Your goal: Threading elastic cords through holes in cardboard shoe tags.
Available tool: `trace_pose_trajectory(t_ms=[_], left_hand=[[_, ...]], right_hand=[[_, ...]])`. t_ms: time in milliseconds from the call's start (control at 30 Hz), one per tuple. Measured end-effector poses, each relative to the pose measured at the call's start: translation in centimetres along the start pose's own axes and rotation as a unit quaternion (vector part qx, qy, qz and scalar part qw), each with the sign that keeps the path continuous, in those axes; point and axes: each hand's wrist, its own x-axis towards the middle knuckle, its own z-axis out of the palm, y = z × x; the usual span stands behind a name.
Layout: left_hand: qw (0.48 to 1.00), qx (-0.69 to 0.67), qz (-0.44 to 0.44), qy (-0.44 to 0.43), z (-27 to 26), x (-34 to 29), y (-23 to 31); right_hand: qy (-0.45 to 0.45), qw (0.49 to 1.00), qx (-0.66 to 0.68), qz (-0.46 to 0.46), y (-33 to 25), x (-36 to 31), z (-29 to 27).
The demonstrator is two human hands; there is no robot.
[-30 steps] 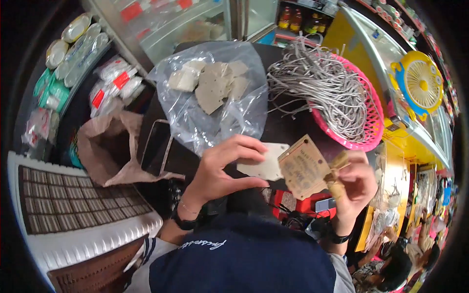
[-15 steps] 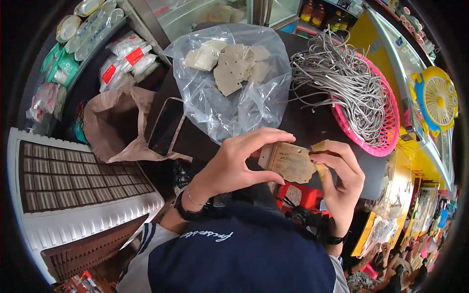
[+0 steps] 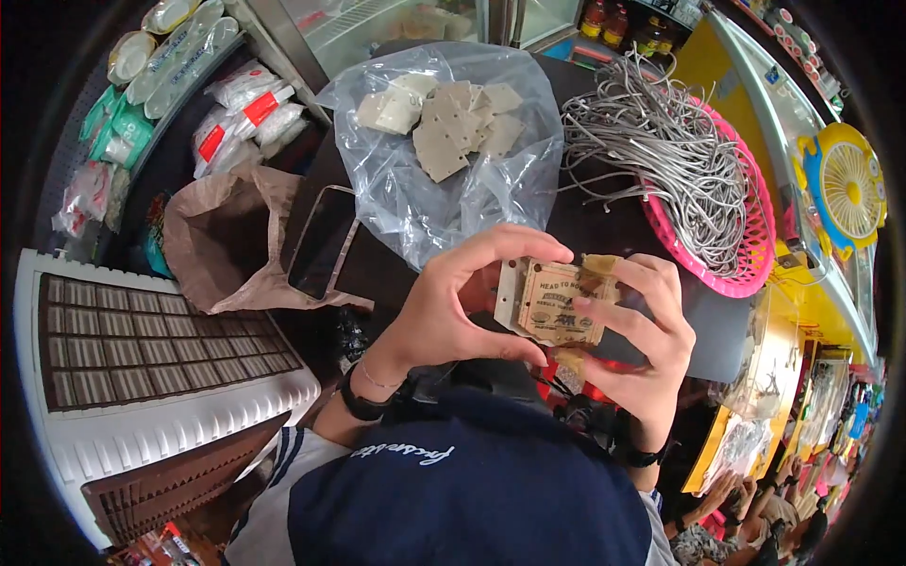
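A thick stack of tan printed cardboard tags point(image 3: 557, 319) with small punched holes is held up over the table's near edge. My left hand point(image 3: 453, 307) is closed around its left side, with fingers along the top and thumb at the bottom. My right hand point(image 3: 646, 330) grips the right side, one fingertip pressing on the printed face. Yellowish wrapping covers some right fingertips. Beyond my hands, a clear plastic bag point(image 3: 377, 189) lies spread on the dark table, with loose plain-side-up tags point(image 3: 444, 141) on it.
A pink basket point(image 3: 763, 236) heaped with grey cords point(image 3: 679, 160) stands at the right, cords spilling leftward. A brown bag point(image 3: 208, 255) gapes open at the left, near a dark phone-like frame point(image 3: 321, 241). A white cooler unit point(image 3: 170, 377) sits lower left; a yellow-blue fan point(image 3: 849, 189) far right.
My right hand has shifted left and closed over the stack's right side, one finger now on its face. The stack is turned to show a bold printed side.
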Motion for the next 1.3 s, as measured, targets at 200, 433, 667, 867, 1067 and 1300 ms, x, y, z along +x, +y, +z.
trace_pose_trajectory(t_ms=[200,433,667,867,1067,1300], left_hand=[[0.996,-0.07,-0.036,0.035,0.4,-0.2,0.0],[0.999,-0.048,-0.014,0.014,0.3,-0.1,-0.2],[0.999,-0.047,-0.013,0.018,0.6,-0.2,-0.4],[0.998,-0.063,-0.008,0.02,0.8,-0.2,-0.4],[0.999,-0.048,0.001,0.017,0.8,-0.2,-0.4],[0.999,-0.051,-0.004,0.019,0.8,-0.4,-0.3]], right_hand=[[0.008,0.999,-0.033,-0.012,-0.4,-0.1,0.3],[0.01,0.998,-0.056,-0.013,-0.7,-0.2,0.6],[-0.003,0.997,-0.072,-0.009,-0.9,-0.4,0.4],[-0.012,0.997,-0.073,-0.01,-1.1,-0.4,0.3],[-0.019,0.997,-0.072,-0.013,-1.1,-0.4,0.2],[-0.018,0.997,-0.069,-0.025,-1.1,-0.2,0.1]])
